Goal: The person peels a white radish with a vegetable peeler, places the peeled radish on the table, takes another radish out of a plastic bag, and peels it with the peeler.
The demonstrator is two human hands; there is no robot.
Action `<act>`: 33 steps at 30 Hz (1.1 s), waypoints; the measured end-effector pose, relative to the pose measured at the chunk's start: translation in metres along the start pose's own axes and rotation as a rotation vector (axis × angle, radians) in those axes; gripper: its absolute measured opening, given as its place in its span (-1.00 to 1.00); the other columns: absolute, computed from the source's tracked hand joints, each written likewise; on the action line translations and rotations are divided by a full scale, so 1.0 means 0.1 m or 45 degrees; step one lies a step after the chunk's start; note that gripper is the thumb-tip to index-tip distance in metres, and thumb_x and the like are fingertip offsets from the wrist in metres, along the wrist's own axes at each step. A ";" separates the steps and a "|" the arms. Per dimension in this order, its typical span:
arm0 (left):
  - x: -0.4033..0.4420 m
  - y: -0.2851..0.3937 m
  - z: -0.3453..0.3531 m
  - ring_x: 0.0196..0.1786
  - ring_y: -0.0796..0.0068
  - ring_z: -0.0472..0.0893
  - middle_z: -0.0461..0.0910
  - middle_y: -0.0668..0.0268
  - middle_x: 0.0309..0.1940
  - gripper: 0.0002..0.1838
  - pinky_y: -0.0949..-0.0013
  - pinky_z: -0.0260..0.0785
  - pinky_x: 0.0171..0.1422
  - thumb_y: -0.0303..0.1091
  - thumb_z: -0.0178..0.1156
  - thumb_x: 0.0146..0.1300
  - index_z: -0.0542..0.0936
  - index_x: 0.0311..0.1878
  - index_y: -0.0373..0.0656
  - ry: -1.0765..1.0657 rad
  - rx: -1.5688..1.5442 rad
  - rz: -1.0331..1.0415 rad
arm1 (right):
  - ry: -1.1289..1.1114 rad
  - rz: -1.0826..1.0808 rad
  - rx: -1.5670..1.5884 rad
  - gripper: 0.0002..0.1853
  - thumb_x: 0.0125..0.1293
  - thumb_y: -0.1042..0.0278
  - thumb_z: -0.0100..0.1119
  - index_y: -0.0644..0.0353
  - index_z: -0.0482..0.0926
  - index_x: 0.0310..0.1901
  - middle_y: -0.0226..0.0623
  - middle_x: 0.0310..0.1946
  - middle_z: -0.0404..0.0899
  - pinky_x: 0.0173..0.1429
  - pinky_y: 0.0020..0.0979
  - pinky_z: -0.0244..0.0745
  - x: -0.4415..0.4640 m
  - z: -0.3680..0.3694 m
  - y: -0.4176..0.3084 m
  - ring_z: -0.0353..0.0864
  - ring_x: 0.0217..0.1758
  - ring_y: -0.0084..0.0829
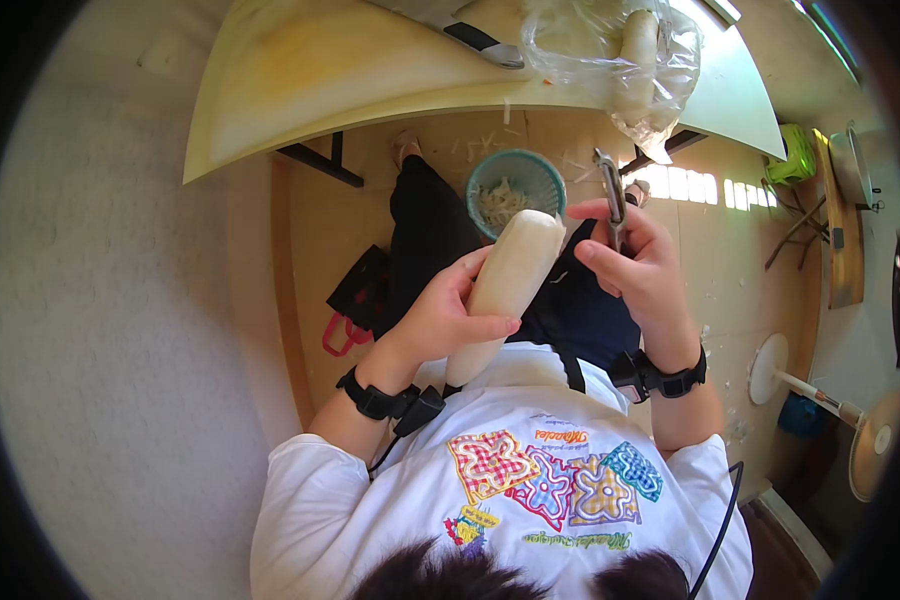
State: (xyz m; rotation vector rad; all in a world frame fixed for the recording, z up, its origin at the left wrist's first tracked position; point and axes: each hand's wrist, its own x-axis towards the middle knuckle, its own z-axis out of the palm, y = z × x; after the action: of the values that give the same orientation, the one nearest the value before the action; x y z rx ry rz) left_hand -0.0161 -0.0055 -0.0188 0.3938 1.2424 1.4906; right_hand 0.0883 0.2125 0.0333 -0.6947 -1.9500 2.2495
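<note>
My left hand (450,315) is wrapped round a long white daikon radish (515,265), which tilts with its upper end away from me. Its skin looks pale and smooth. In my right hand (635,260) is a metal peeler (611,187), held upright to the right of the radish and apart from it. Beyond the radish's far end, on the floor between my legs, a blue-green basket (544,178) holds a heap of pale peelings (502,203).
Across the far side stands a table (370,70) bearing a knife (483,45) and a clear plastic bag (685,60) with white radishes. Peelings litter the floor. A black bag (360,290) with pink handles lies at left; a fan (875,445) stands at right.
</note>
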 end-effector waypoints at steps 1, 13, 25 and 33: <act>0.00 0.01 0.01 -0.02 0.45 0.66 0.57 0.26 0.05 -0.15 0.26 0.58 0.13 -0.54 0.43 0.09 0.24 0.45 -0.19 -0.003 0.002 -0.002 | -0.062 -0.012 0.000 -0.64 0.27 0.41 0.42 0.27 0.62 0.07 -0.77 -0.56 0.28 -0.41 -0.66 0.00 0.00 0.03 0.00 0.18 -0.51 -0.84; 0.02 -0.04 -0.04 -0.11 0.39 0.67 0.62 0.21 -0.12 -0.31 0.28 0.58 -0.03 -0.44 0.39 0.04 0.36 0.29 -0.19 0.037 -0.095 0.093 | 0.098 -0.067 0.137 -0.88 0.32 0.44 0.34 0.27 0.61 -0.20 -0.62 -0.57 0.47 -0.44 -0.66 0.19 0.06 0.03 0.08 0.36 -0.51 -0.85; 0.06 0.07 -0.05 -0.18 0.31 0.68 0.61 0.11 -0.15 -0.36 0.21 0.62 -0.11 -0.07 0.39 0.19 0.39 0.21 -0.22 0.157 -0.285 0.196 | 0.210 -0.181 -0.499 -0.66 0.32 0.35 0.35 0.32 0.59 0.05 -0.60 -0.44 0.43 -0.32 -0.63 0.20 0.03 -0.08 0.29 0.29 -0.39 -0.76; 0.09 0.00 -0.12 -0.22 0.36 0.66 0.60 0.14 -0.12 -0.34 0.27 0.58 -0.13 -0.03 0.38 0.22 0.38 0.24 -0.22 0.187 -0.181 0.275 | 0.022 -0.248 -0.279 -0.67 0.36 0.44 0.24 0.30 0.58 0.13 -0.38 -0.33 0.63 -0.15 -0.54 0.45 -0.11 0.12 0.06 0.57 -0.28 -0.59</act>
State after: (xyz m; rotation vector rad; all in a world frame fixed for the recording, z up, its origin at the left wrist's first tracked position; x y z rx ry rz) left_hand -0.0286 -0.0033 -0.0273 0.3363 1.2288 1.8079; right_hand 0.0943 0.1964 0.0318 -0.5156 -2.1724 1.9332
